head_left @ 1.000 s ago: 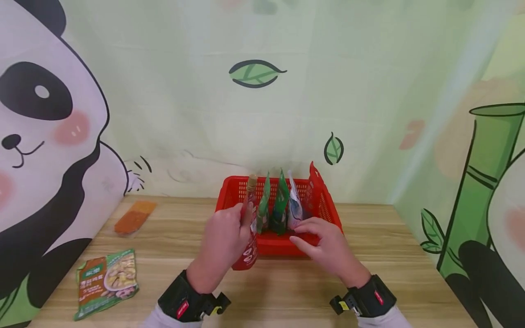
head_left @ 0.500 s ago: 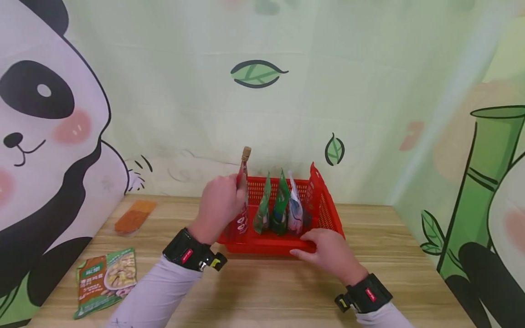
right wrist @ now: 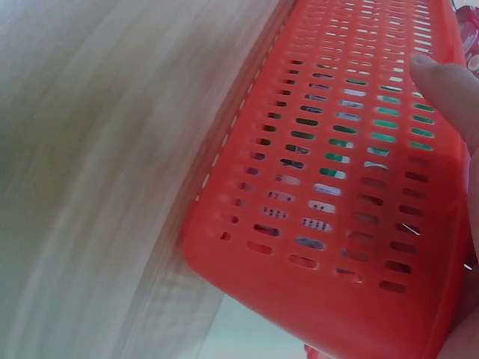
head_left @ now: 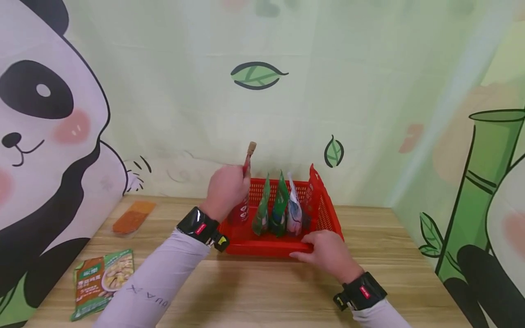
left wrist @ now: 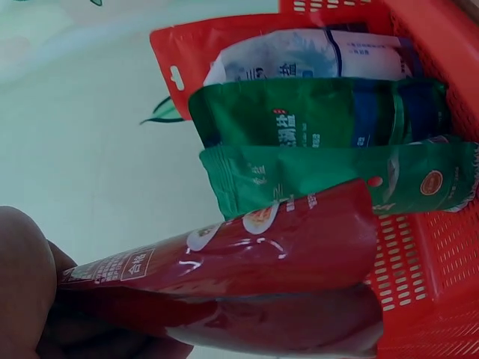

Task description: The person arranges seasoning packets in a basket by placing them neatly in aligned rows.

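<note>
My left hand (head_left: 226, 190) grips a glossy dark red pouch (left wrist: 284, 258) by its upper end. The pouch stands upright at the left inside the red plastic basket (head_left: 262, 248); its tan top (head_left: 252, 147) sticks up above the hand. With the thumb outside the perforated wall, my right hand (head_left: 328, 256) holds the basket's front rim near the right corner. Inside the basket, side by side, stand a green pouch (head_left: 261, 212), a darker green pouch (head_left: 280, 209), a white and blue bag (head_left: 294, 212) and a red pouch (head_left: 313, 193). My right fingers are mostly hidden in the head view.
On the left of the wooden table (head_left: 254, 291) lies a green and brown food packet (head_left: 102, 282), partly behind my left sleeve. Farther back is a flat orange-red packet (head_left: 134, 217). A printed cloth backdrop (head_left: 176, 91) rises behind the table.
My left hand has carried the red pouch from in front of the basket up and into its left side. My right hand has moved slightly down onto the front rim.
</note>
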{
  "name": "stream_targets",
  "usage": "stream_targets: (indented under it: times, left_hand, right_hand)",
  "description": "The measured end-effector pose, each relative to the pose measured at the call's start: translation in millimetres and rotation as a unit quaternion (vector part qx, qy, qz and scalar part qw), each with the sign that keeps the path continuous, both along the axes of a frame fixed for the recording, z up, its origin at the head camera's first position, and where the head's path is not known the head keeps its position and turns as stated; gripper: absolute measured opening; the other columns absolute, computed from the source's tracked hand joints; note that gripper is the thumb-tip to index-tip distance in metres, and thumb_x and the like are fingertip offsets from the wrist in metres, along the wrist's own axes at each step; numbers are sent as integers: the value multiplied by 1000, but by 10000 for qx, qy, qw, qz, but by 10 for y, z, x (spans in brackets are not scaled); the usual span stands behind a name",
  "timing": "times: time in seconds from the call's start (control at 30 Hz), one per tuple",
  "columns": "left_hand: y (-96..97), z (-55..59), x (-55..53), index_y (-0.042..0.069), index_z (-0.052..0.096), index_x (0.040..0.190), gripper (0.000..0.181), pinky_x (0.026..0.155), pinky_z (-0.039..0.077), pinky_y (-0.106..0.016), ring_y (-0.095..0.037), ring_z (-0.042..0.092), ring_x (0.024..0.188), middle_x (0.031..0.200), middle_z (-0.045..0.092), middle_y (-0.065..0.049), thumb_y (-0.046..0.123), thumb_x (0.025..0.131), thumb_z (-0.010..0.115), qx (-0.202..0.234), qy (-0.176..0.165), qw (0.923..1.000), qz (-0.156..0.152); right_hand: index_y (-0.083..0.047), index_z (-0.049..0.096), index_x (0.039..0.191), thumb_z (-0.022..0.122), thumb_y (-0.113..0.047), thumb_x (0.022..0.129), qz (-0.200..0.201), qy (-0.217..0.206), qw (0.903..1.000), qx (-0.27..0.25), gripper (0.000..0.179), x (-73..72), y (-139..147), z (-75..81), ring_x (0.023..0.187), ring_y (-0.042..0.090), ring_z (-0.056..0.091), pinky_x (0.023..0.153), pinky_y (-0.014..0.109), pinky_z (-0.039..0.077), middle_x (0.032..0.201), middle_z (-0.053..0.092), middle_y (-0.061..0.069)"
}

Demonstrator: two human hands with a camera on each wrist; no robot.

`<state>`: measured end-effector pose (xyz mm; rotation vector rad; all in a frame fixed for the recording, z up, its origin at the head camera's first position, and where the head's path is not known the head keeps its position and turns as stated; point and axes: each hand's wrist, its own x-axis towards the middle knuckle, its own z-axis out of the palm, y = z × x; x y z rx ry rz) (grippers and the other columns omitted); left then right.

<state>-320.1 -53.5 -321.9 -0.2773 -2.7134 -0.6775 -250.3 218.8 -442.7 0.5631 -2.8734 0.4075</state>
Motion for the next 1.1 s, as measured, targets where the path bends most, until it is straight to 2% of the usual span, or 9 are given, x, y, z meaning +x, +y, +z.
stream_targets:
  times: [0.1, 0.33, 0.53, 0.6, 0.97, 1.1]
  left_hand:
    - [31, -3, -89, 4, 74, 96, 31, 61, 56, -33, -23, 66, 67, 75, 71, -8, 28, 104, 56, -12, -159, 9999, 13]
    - [79, 9, -291, 3, 74, 98, 32, 55, 49, -30, -23, 63, 67, 77, 71, -9, 30, 103, 57, -250, -435, 9987, 58]
    - [72, 1, -369, 3, 73, 104, 27, 60, 50, -32, -25, 64, 76, 89, 72, -10, 27, 100, 61, -297, -1083, 9937, 39]
    - [60, -16, -389, 3, 73, 103, 26, 62, 50, -33, -26, 64, 79, 91, 73, -11, 25, 100, 61, -279, -1205, 9923, 27]
    - [91, -250, -651, 3, 73, 99, 24, 53, 42, -30, -23, 57, 67, 78, 62, -9, 21, 101, 57, -505, -1712, 9838, -161]
    - [132, -306, -692, 2, 72, 100, 27, 54, 41, -30, -23, 57, 67, 79, 61, -9, 21, 103, 53, -545, -1893, 9803, -148]
  right_hand:
    - [-23, 81, 87, 86, -50, 78, 11, 101, 9999, 111, 28, -17, 6, -24, 59, -1, 51, 67, 19, 49, 66, 67, -19]
    - [-21, 80, 83, 91, -39, 76, 204, 796, 9961, 314, 22, -54, 31, -75, 62, 1, 54, 65, 21, 51, 68, 69, -12]
    - [-21, 78, 79, 92, -34, 74, 338, 998, 9939, 339, 20, -74, 21, -107, 63, 3, 58, 69, 23, 56, 70, 72, -10]
    - [-21, 78, 79, 93, -33, 74, 360, 995, 9938, 349, 20, -81, 14, -114, 63, 3, 58, 69, 24, 56, 70, 72, -9]
    - [-20, 78, 79, 93, -32, 74, 350, 1046, 9934, 312, 19, -96, 33, -154, 63, 3, 58, 67, 23, 54, 70, 72, -9]
    - [-19, 79, 80, 92, -31, 75, 336, 998, 9941, 252, 19, -80, 35, -136, 63, 4, 58, 68, 24, 55, 70, 72, -8]
